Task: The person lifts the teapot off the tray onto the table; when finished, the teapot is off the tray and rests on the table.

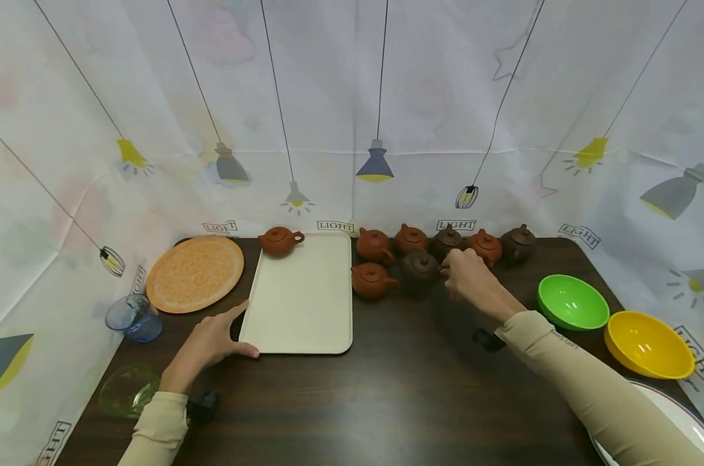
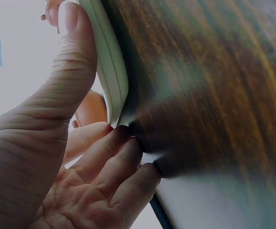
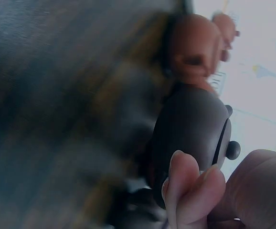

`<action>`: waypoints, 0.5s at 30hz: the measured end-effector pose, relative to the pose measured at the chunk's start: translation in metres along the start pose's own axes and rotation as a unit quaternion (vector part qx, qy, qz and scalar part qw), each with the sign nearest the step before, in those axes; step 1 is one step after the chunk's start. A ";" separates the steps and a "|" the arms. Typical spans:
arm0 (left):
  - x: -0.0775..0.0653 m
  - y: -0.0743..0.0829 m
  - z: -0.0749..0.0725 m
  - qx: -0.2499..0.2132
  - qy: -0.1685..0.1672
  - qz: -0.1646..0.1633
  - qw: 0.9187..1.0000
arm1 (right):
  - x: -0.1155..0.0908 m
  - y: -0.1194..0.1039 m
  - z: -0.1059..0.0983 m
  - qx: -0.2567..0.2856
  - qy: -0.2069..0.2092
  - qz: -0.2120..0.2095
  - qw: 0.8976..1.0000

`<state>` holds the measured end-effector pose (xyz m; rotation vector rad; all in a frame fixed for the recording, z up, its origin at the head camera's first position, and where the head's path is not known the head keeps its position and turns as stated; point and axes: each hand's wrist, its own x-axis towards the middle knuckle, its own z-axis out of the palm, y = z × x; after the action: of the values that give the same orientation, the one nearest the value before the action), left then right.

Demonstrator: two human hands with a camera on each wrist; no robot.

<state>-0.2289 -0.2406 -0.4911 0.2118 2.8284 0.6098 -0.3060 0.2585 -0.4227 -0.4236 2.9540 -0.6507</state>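
Note:
At the front left corner of a cream tray, my left hand holds the edge. Its thumb lies along the rim while the other fingertips meet the tray's side near the tabletop. On the tray's far left corner sits a reddish-brown teapot. My right hand pinches a dark brown teapot at its right side; in the right wrist view the fingertips press together beside the pot's body. Its handle is mostly hidden by the fingers. A reddish-brown teapot stands just left of it.
Behind stand more teapots, reddish and dark. On the right are a green bowl, a yellow bowl and a white plate. On the left are a round orange-tan board, a blue glass and a greenish clear bowl.

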 end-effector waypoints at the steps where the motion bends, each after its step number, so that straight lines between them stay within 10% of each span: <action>1: 0.000 0.000 0.000 0.000 0.000 -0.001 1.000 | 0.000 0.002 0.005 0.002 -0.001 0.000 1.000; 15: 0.000 0.001 0.000 0.000 0.002 0.004 1.000 | 0.004 0.008 0.017 -0.008 -0.041 0.010 0.999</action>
<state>-0.2292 -0.2398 -0.4903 0.2213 2.8320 0.6114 -0.3093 0.2572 -0.4414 -0.4111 2.8837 -0.5928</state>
